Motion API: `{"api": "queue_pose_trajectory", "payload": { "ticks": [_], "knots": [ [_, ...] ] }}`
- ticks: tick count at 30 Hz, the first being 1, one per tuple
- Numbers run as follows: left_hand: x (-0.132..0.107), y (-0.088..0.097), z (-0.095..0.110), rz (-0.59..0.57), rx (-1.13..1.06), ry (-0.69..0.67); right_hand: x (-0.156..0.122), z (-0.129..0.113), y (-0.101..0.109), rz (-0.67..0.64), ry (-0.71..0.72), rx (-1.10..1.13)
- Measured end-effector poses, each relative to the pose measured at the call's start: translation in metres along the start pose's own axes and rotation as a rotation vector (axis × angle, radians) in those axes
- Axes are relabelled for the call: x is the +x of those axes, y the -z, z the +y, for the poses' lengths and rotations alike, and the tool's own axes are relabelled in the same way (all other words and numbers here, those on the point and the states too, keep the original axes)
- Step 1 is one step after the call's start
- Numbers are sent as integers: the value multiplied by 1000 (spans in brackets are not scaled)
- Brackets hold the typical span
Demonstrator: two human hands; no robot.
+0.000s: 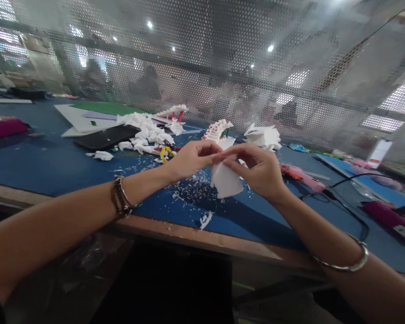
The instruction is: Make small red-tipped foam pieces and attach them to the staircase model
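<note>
My left hand and my right hand meet over the table, their fingertips pinched together on a piece of white paper. The paper hangs down below my fingers, and a bit of it shows above them. Fingers cover the spot where it is gripped. Small white and dark scraps lie scattered on the blue table top beneath. Just behind my hands stands a small curved white stepped model with reddish bits along its edge. Scissors with yellow handles lie to the left of my left hand.
Crumpled white paper and a black phone-like slab lie to the left. Another stepped model on red posts stands behind. A folded white paper stack, a pink glue gun with a black cable, and a purple power strip are rightward.
</note>
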State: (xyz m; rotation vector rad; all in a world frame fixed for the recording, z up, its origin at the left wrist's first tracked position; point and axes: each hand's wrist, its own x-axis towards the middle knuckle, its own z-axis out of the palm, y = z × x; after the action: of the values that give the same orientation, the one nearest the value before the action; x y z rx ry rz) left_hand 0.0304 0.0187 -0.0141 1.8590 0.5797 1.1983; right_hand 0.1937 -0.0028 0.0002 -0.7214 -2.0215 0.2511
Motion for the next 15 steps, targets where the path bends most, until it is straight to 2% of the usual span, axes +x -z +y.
{"api": "queue_pose_trajectory", "payload": {
  "ticks": [10,15],
  "knots": [
    [1,-1,0,-40,-244,133,4,-7,15,-74,224,-312],
    [2,-2,-2,-48,-261,150,4,-9,15,-116,329,-452]
  ]
}}
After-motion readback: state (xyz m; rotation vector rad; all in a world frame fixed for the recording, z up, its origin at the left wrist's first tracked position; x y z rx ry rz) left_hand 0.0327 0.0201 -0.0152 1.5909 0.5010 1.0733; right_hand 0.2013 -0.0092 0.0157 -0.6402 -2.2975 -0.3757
